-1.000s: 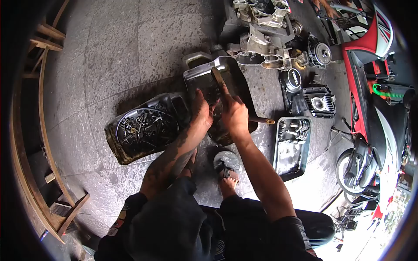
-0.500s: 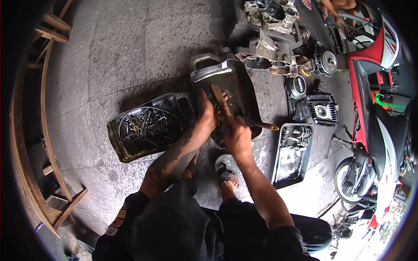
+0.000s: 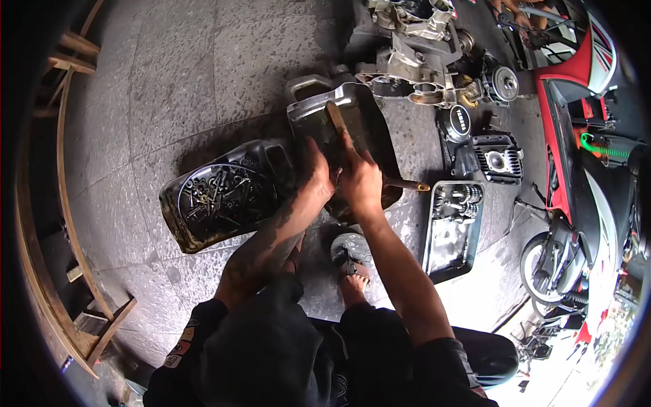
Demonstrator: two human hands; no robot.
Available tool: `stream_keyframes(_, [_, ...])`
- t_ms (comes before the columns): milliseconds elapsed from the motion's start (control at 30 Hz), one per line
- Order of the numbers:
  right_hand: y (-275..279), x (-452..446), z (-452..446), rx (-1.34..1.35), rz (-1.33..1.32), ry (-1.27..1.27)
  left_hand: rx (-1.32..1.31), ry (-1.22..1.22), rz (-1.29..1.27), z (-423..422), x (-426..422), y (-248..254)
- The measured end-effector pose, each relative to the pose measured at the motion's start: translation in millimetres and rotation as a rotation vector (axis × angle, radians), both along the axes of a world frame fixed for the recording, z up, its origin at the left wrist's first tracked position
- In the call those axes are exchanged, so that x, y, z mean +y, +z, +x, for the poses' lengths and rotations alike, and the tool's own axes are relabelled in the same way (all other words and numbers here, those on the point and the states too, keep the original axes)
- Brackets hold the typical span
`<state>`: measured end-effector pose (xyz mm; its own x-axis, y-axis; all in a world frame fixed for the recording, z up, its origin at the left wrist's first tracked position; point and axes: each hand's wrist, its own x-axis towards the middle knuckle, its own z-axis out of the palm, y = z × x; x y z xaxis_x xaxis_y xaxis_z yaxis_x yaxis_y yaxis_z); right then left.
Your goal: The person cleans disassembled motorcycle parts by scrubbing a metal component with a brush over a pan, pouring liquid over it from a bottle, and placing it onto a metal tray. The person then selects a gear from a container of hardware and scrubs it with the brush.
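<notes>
My right hand (image 3: 361,180) is closed around a narrow, flat brown wooden-looking tool (image 3: 336,121), its index finger stretched along it. The tool points away over the inside of a dark cut-open jerrycan (image 3: 383,119); its exact kind is unclear. Close beside it, my left hand (image 3: 319,169) is above the jerrycan's near left side, thumb raised and the other fingers curled. Whatever lies in those fingers is mostly hidden. A dark handle with a yellow tip (image 3: 408,184) sticks out over the jerrycan's right rim, its other end hidden behind my right hand.
To the left, another cut jerrycan (image 3: 178,227) holds several bolts and a thin cable. A metal tray (image 3: 449,266) with gears lies right. Beyond are engine casings (image 3: 413,68), a round Yamaha cover (image 3: 459,122) and a finned cylinder part (image 3: 498,160). A red motorcycle (image 3: 553,136) stands far right.
The brown tool has swung further away from me and stands more clear of my left hand. My right hand has moved slightly up and left. The view has shifted a little.
</notes>
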<state>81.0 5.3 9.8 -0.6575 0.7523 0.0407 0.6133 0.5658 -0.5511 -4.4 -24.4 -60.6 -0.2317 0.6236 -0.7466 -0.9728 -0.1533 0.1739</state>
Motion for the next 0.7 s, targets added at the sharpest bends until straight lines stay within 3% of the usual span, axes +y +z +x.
stream_keyframes(100, [10,-9,-2,-0.051,-0.041,0.013,0.108,0.005,-0.015,-22,1,4])
stream_keyframes(167, [19,-26,7,0.073,-0.111,0.062,-0.118,-0.013,-0.029,-28,3,0])
stream_keyframes(300, [-5,-1,-1,0.019,-0.022,-0.027,0.096,0.073,-0.041,-5,-3,4])
stream_keyframes(433, [8,-21,8,0.035,-0.056,0.002,0.087,-0.043,-0.087,-12,-1,-9])
stream_keyframes(567, [-3,-17,16,0.023,-0.072,-0.051,0.116,-0.004,-0.067,1,-7,-13])
stream_keyframes(633, [-11,-4,11,-0.015,-0.004,-0.092,0.262,-0.016,-0.133,8,-7,-6])
stream_keyframes(700, [-4,-2,1,-0.046,-0.002,-0.077,0.171,0.029,-0.084,-2,-3,14])
